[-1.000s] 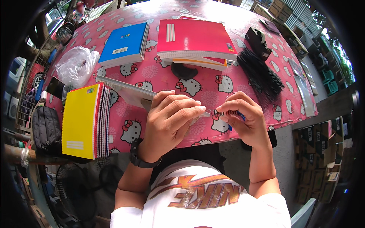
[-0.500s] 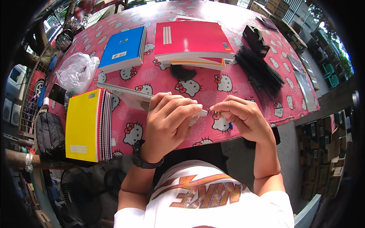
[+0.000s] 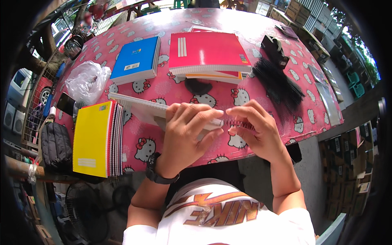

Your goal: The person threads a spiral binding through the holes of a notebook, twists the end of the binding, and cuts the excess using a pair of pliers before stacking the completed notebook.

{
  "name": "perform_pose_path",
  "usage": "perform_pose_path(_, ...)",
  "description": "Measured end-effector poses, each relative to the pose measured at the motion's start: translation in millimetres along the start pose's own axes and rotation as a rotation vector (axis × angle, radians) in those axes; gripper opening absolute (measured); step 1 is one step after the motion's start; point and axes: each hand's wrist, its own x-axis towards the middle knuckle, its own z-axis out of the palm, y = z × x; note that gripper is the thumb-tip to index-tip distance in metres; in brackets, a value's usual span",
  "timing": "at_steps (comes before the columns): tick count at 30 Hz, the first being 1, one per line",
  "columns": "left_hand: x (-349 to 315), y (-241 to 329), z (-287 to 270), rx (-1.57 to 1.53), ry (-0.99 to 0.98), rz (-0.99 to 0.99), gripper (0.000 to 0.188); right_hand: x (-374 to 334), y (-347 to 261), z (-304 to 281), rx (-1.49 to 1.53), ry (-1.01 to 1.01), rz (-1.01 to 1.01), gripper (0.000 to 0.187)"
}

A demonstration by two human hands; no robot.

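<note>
My left hand (image 3: 192, 132), a black watch on its wrist, grips a notebook (image 3: 143, 109) that is seen nearly edge-on and slants away to the far left. Between thumb and fingers, my right hand (image 3: 261, 130) holds a dark spiral binding coil (image 3: 241, 124). One end of the coil lies close to the notebook's near corner; whether it enters the holes cannot be made out. More black binding coils (image 3: 279, 85) lie in a bundle right of the hands. Beyond the hands is a small black curved object (image 3: 198, 86).
Spiral notebooks with a yellow cover (image 3: 93, 139) are stacked at the left, beside a black pouch (image 3: 56, 143). Farther back are a blue notebook stack (image 3: 136, 57), a pink-red stack (image 3: 208, 51), a plastic bag (image 3: 87, 81) and a black tape dispenser (image 3: 275, 51). The patterned tablecloth (image 3: 220, 149) ends near my body.
My right thumb and fingers have spread wider around the coil, showing more of it. The left hand with the notebook has shifted slightly, and the whole view has tilted up a little.
</note>
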Motion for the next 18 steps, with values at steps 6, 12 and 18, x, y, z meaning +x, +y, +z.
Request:
perform_pose_path(6, -3, -2, -11, 0.001, -0.122, 0.06, 0.017, -2, 6, -6, 0.503, -0.321, 0.288, 0.027)
perform_pose_path(12, -2, -5, -9, -0.043, -0.194, 0.029, 0.017, 47, 120, 33, 0.21, -0.495, 0.604, 0.052)
perform_pose_path(18, 0, -8, -10, -0.044, -0.25, 0.038, 0.014, 50, 182, 109, -0.378, -0.254, 0.402, 0.052)
